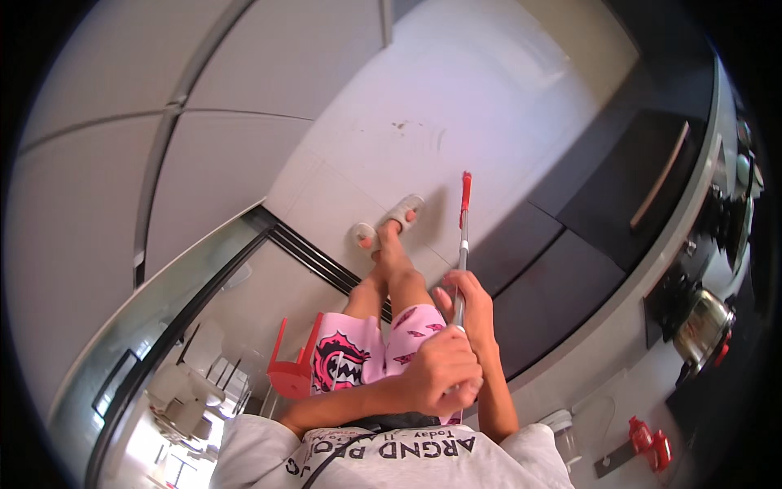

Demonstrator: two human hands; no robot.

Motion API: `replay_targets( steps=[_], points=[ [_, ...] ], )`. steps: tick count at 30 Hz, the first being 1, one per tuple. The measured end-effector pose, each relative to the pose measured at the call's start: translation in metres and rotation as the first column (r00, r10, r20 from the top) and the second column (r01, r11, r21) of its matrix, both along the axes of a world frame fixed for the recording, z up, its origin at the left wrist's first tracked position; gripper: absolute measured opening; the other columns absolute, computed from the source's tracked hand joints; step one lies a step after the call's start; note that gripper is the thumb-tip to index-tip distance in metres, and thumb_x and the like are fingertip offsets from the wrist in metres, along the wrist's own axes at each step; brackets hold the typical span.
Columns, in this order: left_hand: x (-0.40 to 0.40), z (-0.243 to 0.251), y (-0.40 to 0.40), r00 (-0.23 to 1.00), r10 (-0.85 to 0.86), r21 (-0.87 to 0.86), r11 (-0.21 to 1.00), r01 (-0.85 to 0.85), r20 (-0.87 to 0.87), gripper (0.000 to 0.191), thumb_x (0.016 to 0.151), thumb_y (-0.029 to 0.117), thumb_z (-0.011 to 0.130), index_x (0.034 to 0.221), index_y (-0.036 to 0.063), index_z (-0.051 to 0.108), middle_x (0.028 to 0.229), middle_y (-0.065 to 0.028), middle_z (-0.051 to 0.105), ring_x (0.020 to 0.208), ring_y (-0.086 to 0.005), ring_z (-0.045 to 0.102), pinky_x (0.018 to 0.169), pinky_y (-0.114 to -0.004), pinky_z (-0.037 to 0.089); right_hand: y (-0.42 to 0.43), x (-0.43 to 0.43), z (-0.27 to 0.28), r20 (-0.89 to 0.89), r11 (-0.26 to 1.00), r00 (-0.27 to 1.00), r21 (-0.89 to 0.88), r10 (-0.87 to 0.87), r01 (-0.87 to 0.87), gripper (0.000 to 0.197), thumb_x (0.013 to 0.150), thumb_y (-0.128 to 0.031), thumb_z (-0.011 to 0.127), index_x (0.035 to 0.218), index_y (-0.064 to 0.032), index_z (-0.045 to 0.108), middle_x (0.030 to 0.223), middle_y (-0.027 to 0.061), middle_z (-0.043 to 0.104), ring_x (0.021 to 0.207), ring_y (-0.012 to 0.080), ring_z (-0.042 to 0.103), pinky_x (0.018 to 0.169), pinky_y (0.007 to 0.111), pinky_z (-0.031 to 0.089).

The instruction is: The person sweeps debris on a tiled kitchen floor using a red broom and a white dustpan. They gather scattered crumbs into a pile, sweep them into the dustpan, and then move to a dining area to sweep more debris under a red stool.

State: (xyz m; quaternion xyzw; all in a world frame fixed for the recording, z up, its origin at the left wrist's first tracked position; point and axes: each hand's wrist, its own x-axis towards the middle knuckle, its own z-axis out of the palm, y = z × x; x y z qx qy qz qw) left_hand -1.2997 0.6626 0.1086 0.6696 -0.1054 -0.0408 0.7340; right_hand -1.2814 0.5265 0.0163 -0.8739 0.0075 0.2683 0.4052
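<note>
My left hand (445, 373) is wrapped around the upper end of a grey metal pole (464, 257). Farther down the same pole, my right hand (473, 305) holds it with loosely curled fingers. The pole ends in a narrow red head (467, 191) over the pale floor, right of my feet; whether it is a mop or another floor tool cannot be told. Small brown spots (399, 126) mark the floor beyond my slippers (403, 211).
Grey cabinet panels (232, 61) stand at left, dark lower cabinets (550, 293) at right under a counter bearing a metal pot (702, 327). A glass sliding door (177, 312), its black floor track (311, 253) and a red plastic object (293, 373) are at lower left.
</note>
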Motion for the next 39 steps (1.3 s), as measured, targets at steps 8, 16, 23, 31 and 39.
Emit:
replay_targets(
  steps=[8, 16, 23, 31, 39],
  points=[
    [-0.071, 0.029, 0.064, 0.993, -0.119, 0.221, 0.968, 0.116, 0.001, 0.017, 0.085, 0.019, 0.06, 0.08, 0.003, 0.057, 0.084, -0.0099, 0.057, 0.084, -0.0258, 0.054, 0.081, -0.035, 0.041, 0.074, -0.052, 0.038, 0.07, 0.899, 0.957, 0.33, 0.281, -0.288, 0.021, 0.089, -0.022, 0.068, 0.089, -0.0024, 0.06, 0.1, 0.0109, 0.065, 0.077, 0.0274, 0.062, 0.07, 0.033, 0.051],
    [-0.151, -0.136, 0.143, 0.514, 0.839, 0.498, 0.528, -0.688, -0.179, 0.03, 0.094, 0.028, 0.054, 0.112, 0.0039, 0.056, 0.111, -0.0128, 0.056, 0.103, -0.0233, 0.053, 0.09, -0.038, 0.043, 0.17, -0.076, -0.033, 0.105, 0.763, 0.915, 0.519, 0.39, -0.385, 0.009, 0.086, -0.008, 0.066, 0.088, -0.0011, 0.061, 0.099, 0.0147, 0.067, 0.081, 0.0315, 0.066, 0.071, 0.035, 0.053],
    [-0.176, -0.294, 0.191, 0.066, 0.184, 0.022, 0.439, -0.898, -0.981, 0.096, 0.085, 0.071, 0.052, 0.149, 0.0037, 0.027, 0.145, -0.0167, 0.04, 0.127, -0.0296, 0.045, 0.102, -0.046, 0.037, 0.208, -0.07, -0.099, -0.21, 0.793, 0.907, 0.58, 0.366, -0.186, 0.019, 0.095, -0.016, 0.063, 0.098, 0.0024, 0.066, 0.081, 0.0127, 0.065, 0.07, 0.0191, 0.061, 0.066, 0.031, 0.049],
    [-0.119, -0.36, 0.13, 0.468, 0.064, -0.462, 0.09, -0.882, -0.881, 0.034, 0.095, 0.037, 0.06, 0.101, 0.0039, 0.063, 0.111, -0.0133, 0.065, 0.107, -0.0258, 0.061, 0.094, -0.042, 0.049, 0.178, -0.008, -0.104, 0.065, 0.776, 0.872, 0.428, 0.486, -0.464, 0.014, 0.091, -0.009, 0.065, 0.093, 0.0049, 0.064, 0.082, 0.0141, 0.065, 0.069, 0.0223, 0.061, 0.066, 0.033, 0.048],
    [0.009, -0.352, 0.073, 0.297, -0.004, -0.297, 0.032, -0.954, -0.955, 0.018, 0.09, 0.024, 0.062, 0.083, 0.0085, 0.057, 0.086, -0.0076, 0.062, 0.081, -0.021, 0.06, 0.077, -0.035, 0.052, 0.129, 0.077, -0.044, 0.069, 0.81, 0.877, 0.354, 0.475, -0.467, 0.01, 0.089, -0.003, 0.063, 0.091, 0.0066, 0.063, 0.101, 0.0206, 0.069, 0.082, 0.0304, 0.068, 0.076, 0.033, 0.053]
  ],
)
